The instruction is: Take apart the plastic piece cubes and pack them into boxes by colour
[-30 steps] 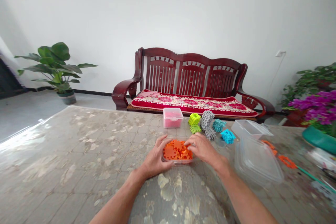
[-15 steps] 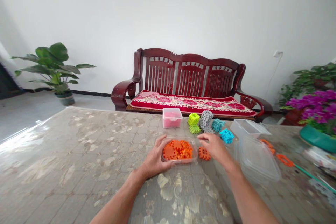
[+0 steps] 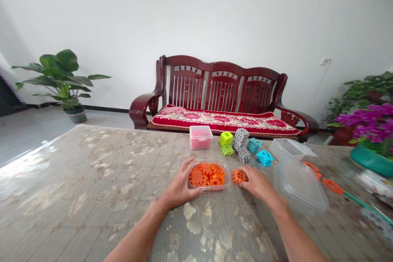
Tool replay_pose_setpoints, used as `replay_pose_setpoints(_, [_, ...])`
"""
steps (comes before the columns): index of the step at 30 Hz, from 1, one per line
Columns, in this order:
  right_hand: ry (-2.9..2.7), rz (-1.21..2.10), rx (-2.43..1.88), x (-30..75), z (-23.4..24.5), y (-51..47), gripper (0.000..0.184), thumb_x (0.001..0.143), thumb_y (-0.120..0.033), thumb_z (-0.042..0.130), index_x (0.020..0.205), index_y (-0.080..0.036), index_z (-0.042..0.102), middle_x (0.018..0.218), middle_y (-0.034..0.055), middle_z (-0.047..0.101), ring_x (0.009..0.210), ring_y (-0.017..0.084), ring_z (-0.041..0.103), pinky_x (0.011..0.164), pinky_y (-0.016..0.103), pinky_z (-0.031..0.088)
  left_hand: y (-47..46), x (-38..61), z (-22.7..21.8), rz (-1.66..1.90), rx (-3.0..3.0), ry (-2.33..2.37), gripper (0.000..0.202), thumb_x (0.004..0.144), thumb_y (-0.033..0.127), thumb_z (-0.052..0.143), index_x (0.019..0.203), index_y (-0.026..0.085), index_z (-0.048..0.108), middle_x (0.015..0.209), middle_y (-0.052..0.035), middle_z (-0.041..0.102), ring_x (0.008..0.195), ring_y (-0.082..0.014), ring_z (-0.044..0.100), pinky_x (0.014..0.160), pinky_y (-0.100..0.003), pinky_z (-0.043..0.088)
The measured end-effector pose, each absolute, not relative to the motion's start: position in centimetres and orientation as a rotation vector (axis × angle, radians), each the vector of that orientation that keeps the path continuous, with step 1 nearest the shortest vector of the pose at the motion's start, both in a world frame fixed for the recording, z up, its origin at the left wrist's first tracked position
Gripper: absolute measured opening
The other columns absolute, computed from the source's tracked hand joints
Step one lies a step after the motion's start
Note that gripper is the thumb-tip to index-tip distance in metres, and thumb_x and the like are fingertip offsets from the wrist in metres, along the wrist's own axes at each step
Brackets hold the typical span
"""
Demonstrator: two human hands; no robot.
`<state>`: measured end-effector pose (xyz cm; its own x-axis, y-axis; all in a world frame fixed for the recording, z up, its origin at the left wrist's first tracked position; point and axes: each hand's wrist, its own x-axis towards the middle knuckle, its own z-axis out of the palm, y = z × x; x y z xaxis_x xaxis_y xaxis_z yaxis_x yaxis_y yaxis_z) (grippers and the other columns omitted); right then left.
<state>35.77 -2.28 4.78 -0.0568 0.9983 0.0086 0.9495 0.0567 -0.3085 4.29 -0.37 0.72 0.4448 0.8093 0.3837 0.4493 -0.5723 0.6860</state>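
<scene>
Lying just right of the clear tub of orange blocks, the loose orange block touches the right hand's curled fingertips, grip unclear; the left hand's fingers clasp the tub's left wall.

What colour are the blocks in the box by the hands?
Orange. The head view shows the blocks best, in the box at the left hand.

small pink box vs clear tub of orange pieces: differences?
The small pink plastic box looks lidded; the clear plastic tub of orange pieces stands open. The box sits farther back, untouched; the left hand grips the tub. Both are rectangular, on the marbled table.
</scene>
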Motion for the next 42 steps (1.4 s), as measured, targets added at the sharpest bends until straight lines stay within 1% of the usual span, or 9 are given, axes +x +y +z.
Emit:
replay_pose_setpoints(6, [-2.029,0.335,-1.774,33.6,7.4,-2.5,0.052,0.072,-0.023,0.064,0.123,-0.019,0.064,0.126,0.0104,0.066,0.115,0.025,0.061,0.101,0.038,0.044,-0.4,4.5,0.8,0.987,2.208,1.052,0.077,0.071,0.024,0.076,0.141,0.023,0.044,0.148,-0.0143,0.037,0.141,-0.0325,0.036,0.115,-0.049,0.037])
replay_pose_setpoints(11, [-2.087,0.375,-1.635,30.8,9.2,-2.5,0.05,0.071,-0.019,0.064,0.121,-0.021,0.065,0.123,0.0092,0.067,0.112,0.024,0.062,0.1,0.037,0.045,-0.3,4.5,0.6,0.995,2.212,1.041,0.077,0.072,0.027,0.077,0.141,0.023,0.043,0.148,-0.0141,0.036,0.141,-0.0327,0.036,0.115,-0.049,0.038])
replay_pose_setpoints(15, [-2.129,0.38,-1.612,29.5,9.0,-2.2,0.051,0.07,-0.016,0.063,0.121,-0.02,0.065,0.122,0.0095,0.067,0.111,0.024,0.061,0.1,0.037,0.044,-0.3,4.5,0.6,1.0,2.217,1.03,0.076,0.073,0.032,0.077,0.141,0.023,0.043,0.147,-0.0138,0.038,0.141,-0.0327,0.035,0.115,-0.049,0.037])
replay_pose_setpoints(21, [-2.225,0.484,-1.535,27.8,8.4,-2.4,0.054,0.069,-0.017,0.066,0.123,-0.021,0.065,0.123,0.0087,0.066,0.111,0.024,0.061,0.099,0.035,0.044,-0.4,4.7,0.8,1.018,2.197,1.056,0.079,0.072,0.034,0.079,0.141,0.022,0.042,0.147,-0.0153,0.037,0.14,-0.033,0.037,0.115,-0.049,0.038])
replay_pose_setpoints(25, [-2.285,0.487,-1.442,27.0,8.5,-2.4,0.048,0.072,-0.018,0.067,0.12,-0.023,0.067,0.126,0.0069,0.066,0.114,0.024,0.059,0.102,0.035,0.041,-0.5,4.8,0.8,1.027,2.181,1.057,0.079,0.072,0.038,0.079,0.141,0.022,0.043,0.147,-0.0153,0.037,0.14,-0.0334,0.039,0.114,-0.049,0.038])
replay_pose_setpoints(29, [-2.336,0.448,-1.409,26.8,8.6,-2.4,0.039,0.076,-0.013,0.06,0.111,-0.024,0.072,0.118,0.0039,0.07,0.11,0.02,0.06,0.102,0.033,0.04,-0.5,4.8,0.9,1.028,2.175,1.047,0.078,0.071,0.035,0.079,0.14,0.023,0.044,0.147,-0.0149,0.036,0.14,-0.0334,0.038,0.114,-0.049,0.039])
replay_pose_setpoints(32, [-2.403,0.391,-1.376,26.9,8.3,-2.4,0.036,0.08,-0.012,0.056,0.11,-0.025,0.073,0.116,0.003,0.071,0.109,0.02,0.059,0.101,0.035,0.039,-0.5,4.8,1.0,1.027,2.189,1.04,0.077,0.071,0.032,0.078,0.139,0.022,0.044,0.147,-0.0149,0.037,0.14,-0.0327,0.038,0.115,-0.049,0.038])
replay_pose_setpoints(38, [-2.493,0.287,-1.317,26.7,7.9,-2.2,0.038,0.082,-0.012,0.057,0.114,-0.028,0.072,0.114,0.0017,0.072,0.11,0.021,0.057,0.101,0.036,0.039,-0.5,4.8,0.7,1.052,2.209,1.052,0.079,0.072,0.035,0.079,0.141,0.023,0.042,0.147,-0.0139,0.037,0.139,-0.0323,0.039,0.115,-0.048,0.037])
replay_pose_setpoints(42, [-2.419,0.294,-1.324,27.0,8.2,-2.2,0.035,0.08,-0.013,0.059,0.108,-0.028,0.074,0.119,0.003,0.07,0.111,0.021,0.057,0.102,0.037,0.04,-0.4,4.8,0.5,1.053,2.209,1.043,0.081,0.071,0.032,0.08,0.141,0.024,0.041,0.146,-0.0136,0.037,0.139,-0.0323,0.04,0.115,-0.048,0.038])
